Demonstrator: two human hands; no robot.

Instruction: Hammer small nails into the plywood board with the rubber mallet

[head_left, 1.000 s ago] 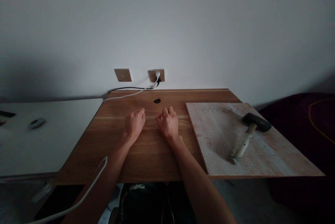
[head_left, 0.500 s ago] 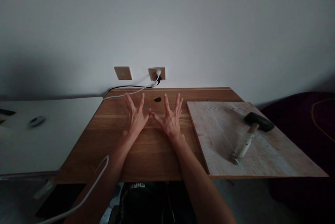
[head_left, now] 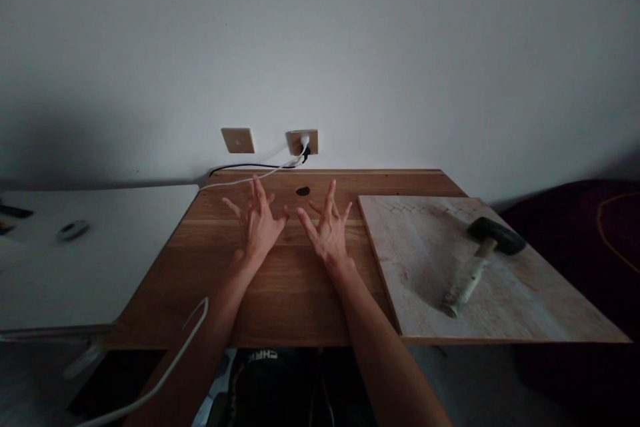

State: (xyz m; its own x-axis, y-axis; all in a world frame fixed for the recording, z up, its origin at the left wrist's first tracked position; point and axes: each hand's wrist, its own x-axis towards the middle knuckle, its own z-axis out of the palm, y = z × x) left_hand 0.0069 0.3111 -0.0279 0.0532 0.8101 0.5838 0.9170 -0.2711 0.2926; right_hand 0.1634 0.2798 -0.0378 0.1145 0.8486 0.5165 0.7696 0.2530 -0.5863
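Over the middle of the brown wooden table (head_left: 295, 307), my left hand (head_left: 260, 227) is open, its fingers spread apart and nothing in them. Beside it, my right hand (head_left: 329, 232) is also open and holds nothing. A small gap separates the two thumbs. To the right of my right hand lies a pale, worn board (head_left: 415, 260). On that board rests a hammer (head_left: 473, 270) with a black head and a whitish, stained handle. Beyond the hands, a dark round hole (head_left: 303, 191) shows in the tabletop.
A wall socket (head_left: 310, 142) holds a white and a black plug, whose cables run left along the table's back. Left is a white table (head_left: 100, 267) with a mouse (head_left: 73, 230). A white cable (head_left: 170, 364) crosses near my left forearm. Dark purple fabric (head_left: 565, 214) is at right.
My thumbs have come apart from near touching. The fingers of both hands have bent and fanned into different positions. The hammer and board stay in place; the view has shifted slightly.
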